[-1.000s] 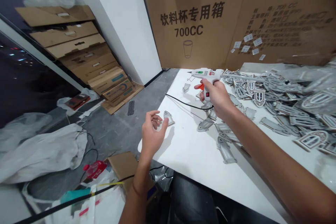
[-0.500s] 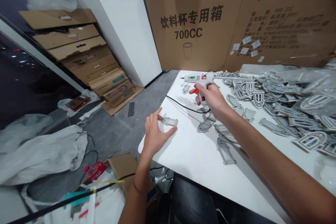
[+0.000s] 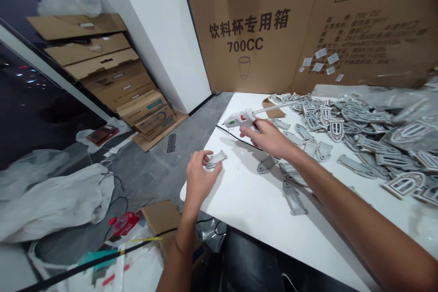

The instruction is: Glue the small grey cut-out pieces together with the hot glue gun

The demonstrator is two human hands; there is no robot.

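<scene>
Near the left edge of the white table [image 3: 239,196], my left hand [image 3: 201,174] holds a small grey plastic piece [image 3: 216,159] between thumb and fingers. My right hand [image 3: 265,134] is wrapped round the handle of a white glue gun [image 3: 239,119]. The gun's nozzle points left, above and to the right of the piece, apart from it. A long pale glue stick [image 3: 272,108] sticks out of the gun's rear. Several loose grey pieces [image 3: 293,198] lie beside and below my right forearm.
A large pile of grey pieces [image 3: 369,130] covers the table's right side, with clear plastic bags over part of it. Behind stands a big cardboard box [image 3: 253,68]. A black cable [image 3: 236,138] crosses the table. Flattened boxes [image 3: 116,77] and bags lie at the left.
My right hand has brought the glue gun left and down, closer to my left hand. The piece in my left hand has turned and shifted slightly left. A brown scrap behind the gun is now uncovered.
</scene>
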